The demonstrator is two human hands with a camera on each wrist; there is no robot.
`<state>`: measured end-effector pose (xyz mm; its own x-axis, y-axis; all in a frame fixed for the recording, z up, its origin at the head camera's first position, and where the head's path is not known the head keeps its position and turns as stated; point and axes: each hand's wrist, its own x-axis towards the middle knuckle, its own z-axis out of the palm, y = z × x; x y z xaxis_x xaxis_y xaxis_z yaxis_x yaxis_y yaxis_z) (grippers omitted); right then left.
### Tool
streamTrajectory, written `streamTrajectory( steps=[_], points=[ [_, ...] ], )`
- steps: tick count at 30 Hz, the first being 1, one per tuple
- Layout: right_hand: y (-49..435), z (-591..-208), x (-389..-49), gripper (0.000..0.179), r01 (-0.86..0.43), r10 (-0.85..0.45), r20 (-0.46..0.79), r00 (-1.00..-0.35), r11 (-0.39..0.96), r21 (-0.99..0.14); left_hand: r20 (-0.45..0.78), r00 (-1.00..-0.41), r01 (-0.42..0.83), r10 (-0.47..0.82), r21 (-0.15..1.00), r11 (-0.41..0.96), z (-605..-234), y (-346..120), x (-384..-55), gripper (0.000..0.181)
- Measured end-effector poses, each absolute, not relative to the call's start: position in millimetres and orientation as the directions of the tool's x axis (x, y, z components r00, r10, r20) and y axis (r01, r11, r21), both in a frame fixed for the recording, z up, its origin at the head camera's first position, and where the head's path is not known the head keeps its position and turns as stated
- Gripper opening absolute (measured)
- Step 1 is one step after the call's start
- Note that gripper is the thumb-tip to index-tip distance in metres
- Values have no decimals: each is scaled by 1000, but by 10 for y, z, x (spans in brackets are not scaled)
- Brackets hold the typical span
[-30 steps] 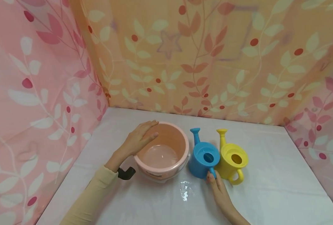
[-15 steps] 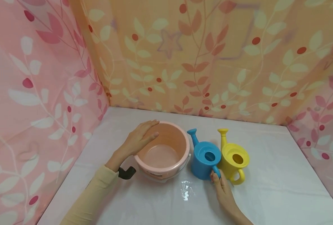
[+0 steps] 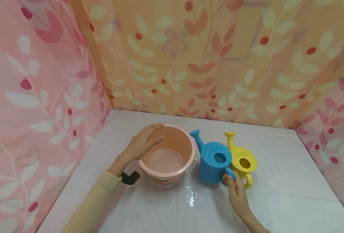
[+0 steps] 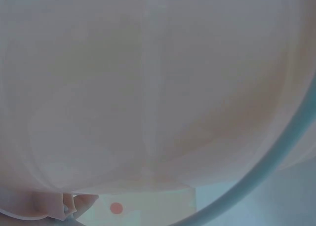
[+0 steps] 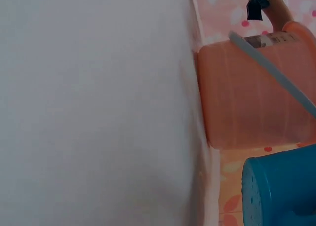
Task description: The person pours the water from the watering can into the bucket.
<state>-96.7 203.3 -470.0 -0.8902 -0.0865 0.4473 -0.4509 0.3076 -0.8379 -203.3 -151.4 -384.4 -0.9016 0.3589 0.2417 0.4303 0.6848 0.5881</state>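
My left hand [image 3: 143, 142] rests on the left rim of a pink plastic bucket [image 3: 186, 168], its fingers extended. The bucket's wall [image 4: 98, 88] fills most of the left wrist view. With my right hand [image 3: 237, 194] I grip the handle of a blue watering can [image 3: 208, 171], just right of the bucket. The can's spout points at the bucket's right rim. In the right wrist view the blue can's underside [image 5: 254, 196] shows, raised off the white surface. A yellow watering can [image 3: 243, 152] stands behind the blue one to the right, partly hidden by it.
The bucket's thin pale carrying handle [image 3: 194, 163] hangs down its front right side. A wet, shiny patch [image 3: 190, 197] lies on the white tabletop [image 3: 288, 181] in front. Leaf-patterned cloth [image 3: 175, 71] encloses the back and sides. A black piece [image 3: 130, 178] juts from my left wrist.
My right hand has lifted the blue watering can and shifted slightly right, and the can's spout has swung left toward the bucket. The left hand stays on the rim.
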Motion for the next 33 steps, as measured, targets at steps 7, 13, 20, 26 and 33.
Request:
streamTrajectory(
  steps=[7,13,20,26,33],
  points=[
    [2009,-4526,-978,15,-534,18,585,-811,387,-752,255,-901,432,351,590,682,-3857,-1524,-2047,56],
    [1970,-4301,-982,11,-658,50,714,-699,347,-668,250,-900,435,358,593,678,-3850,-1528,-2041,57],
    [1920,-4131,-962,13,-715,105,754,-648,255,-651,241,-903,427,356,598,678,-3845,-1534,-2038,56],
    [1967,-4178,-1034,16,-736,155,762,-629,195,-648,240,-908,417,345,605,678,-3860,-1528,-2046,55],
    [1979,-4082,-1082,14,-762,196,764,-614,106,-639,249,-905,423,345,615,665,-3868,-1524,-2046,54]
  ],
)
